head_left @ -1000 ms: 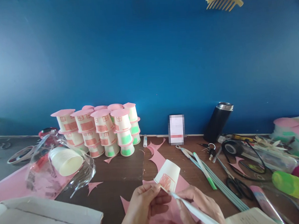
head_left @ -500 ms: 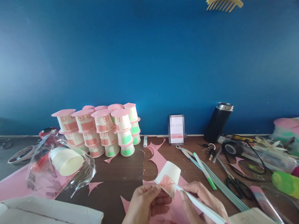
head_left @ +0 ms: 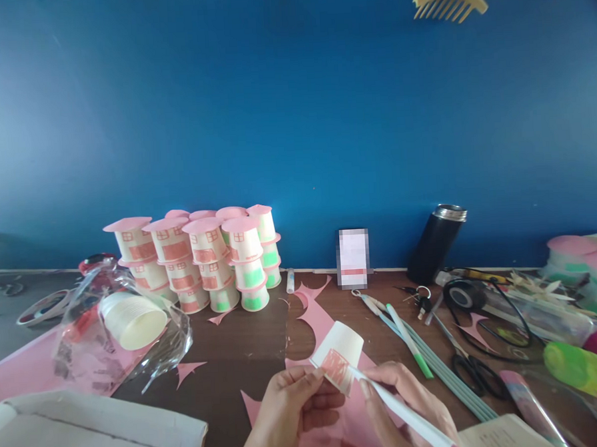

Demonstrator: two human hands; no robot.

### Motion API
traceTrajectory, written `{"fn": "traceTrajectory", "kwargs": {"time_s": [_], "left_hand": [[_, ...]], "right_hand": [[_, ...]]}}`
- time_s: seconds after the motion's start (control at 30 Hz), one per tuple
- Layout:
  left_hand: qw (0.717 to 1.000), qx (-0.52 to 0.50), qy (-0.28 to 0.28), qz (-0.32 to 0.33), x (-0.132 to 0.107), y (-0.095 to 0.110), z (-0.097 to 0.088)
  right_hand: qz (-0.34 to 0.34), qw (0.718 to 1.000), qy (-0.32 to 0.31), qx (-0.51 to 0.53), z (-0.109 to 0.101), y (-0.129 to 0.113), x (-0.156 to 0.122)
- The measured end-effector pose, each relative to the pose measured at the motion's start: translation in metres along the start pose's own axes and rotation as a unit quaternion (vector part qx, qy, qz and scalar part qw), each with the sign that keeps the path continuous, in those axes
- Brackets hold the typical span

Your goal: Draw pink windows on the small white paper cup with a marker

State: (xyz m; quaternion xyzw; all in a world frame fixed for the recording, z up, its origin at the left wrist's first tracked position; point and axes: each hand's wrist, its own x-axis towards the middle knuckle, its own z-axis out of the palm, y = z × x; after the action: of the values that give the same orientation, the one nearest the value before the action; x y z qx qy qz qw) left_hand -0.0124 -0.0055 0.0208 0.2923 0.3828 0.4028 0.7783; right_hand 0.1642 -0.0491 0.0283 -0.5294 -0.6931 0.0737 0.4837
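Note:
My left hand (head_left: 293, 410) grips a white paper cup (head_left: 348, 339) by its rim, thumb on the outside and fingers underneath. The cup is tilted, and a red scribbled patch (head_left: 334, 362) covers part of its side. In my right hand (head_left: 408, 404) is a white marker pen (head_left: 403, 410), its tip on the cup at the edge of the red patch. Below both hands lies cut pink paper (head_left: 324, 435). Decorated paper cups (head_left: 207, 248) with pink tops, red windows and green patches stand stacked at the back left.
A plastic bag with nested cups (head_left: 136, 322) and a white cardboard box (head_left: 99, 434) are on the left. To the right lie a green-tipped marker (head_left: 409, 341), scissors (head_left: 469, 368), keys (head_left: 422, 300) and a clear box. A black flask (head_left: 434, 243) leans against the blue wall.
The cup has shifted very slightly, with the marker tip staying at the red patch. Nothing else has visibly moved.

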Motion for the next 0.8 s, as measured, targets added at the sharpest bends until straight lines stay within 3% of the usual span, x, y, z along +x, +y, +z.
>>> {"fn": "traceTrajectory", "kwargs": {"time_s": [0.13,0.37,0.57,0.8], "left_hand": [[1.0,0.001,0.0,0.004,-0.0001,-0.0005,-0.0001],[1.0,-0.01,0.007,0.003,-0.0001,-0.0019,-0.0006],[0.999,-0.029,0.016,0.009,0.0021,-0.0025,-0.0027],[0.999,-0.031,0.018,0.01,-0.0008,-0.0034,-0.0016]], "right_hand": [[-0.028,0.999,-0.015,-0.011,-0.0016,0.0004,0.0014],[0.02,1.0,0.008,-0.008,0.0,-0.0004,-0.0004],[-0.03,0.999,-0.032,-0.004,0.0018,-0.0045,-0.0016],[-0.013,1.0,-0.027,-0.007,0.0012,-0.0036,-0.0011]]}}
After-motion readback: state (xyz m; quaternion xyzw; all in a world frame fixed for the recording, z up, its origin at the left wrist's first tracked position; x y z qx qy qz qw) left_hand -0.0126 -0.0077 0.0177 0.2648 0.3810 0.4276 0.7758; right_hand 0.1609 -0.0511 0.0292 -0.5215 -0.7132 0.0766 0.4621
